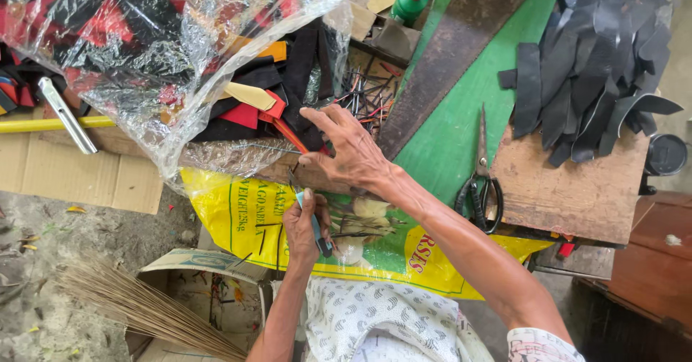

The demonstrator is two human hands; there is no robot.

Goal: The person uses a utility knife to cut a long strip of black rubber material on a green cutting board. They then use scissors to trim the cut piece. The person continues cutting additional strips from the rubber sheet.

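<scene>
The big clear plastic bag (166, 52) fills the far left, crinkled and shiny, stuffed with black, red and orange scraps; it looks light, soft and slippery, best gripped by a bunched fold at its open mouth. Across the near middle a yellow printed sack (238, 214) with a green panel and red lettering lies flat under the work. A pile of black strips (591, 66) sits far right on a brown board (577, 189), limp and bendy by the look of them. Flat cardboard (72, 171) lies at the left, and an open printed box (209, 290) sits near, below the sack. A green bottle with a red cap (409, 0) stands far centre. Scissors (481, 182) rest on the green table (461, 117). The right hand (353, 153) is spread wide, fingertips pressing the scraps at the bag's mouth. The left hand (304, 228) is curled tight around a small blue-handled tool (317, 228), near centre just over the sack; it seems light and rigid, held by its handle
</scene>
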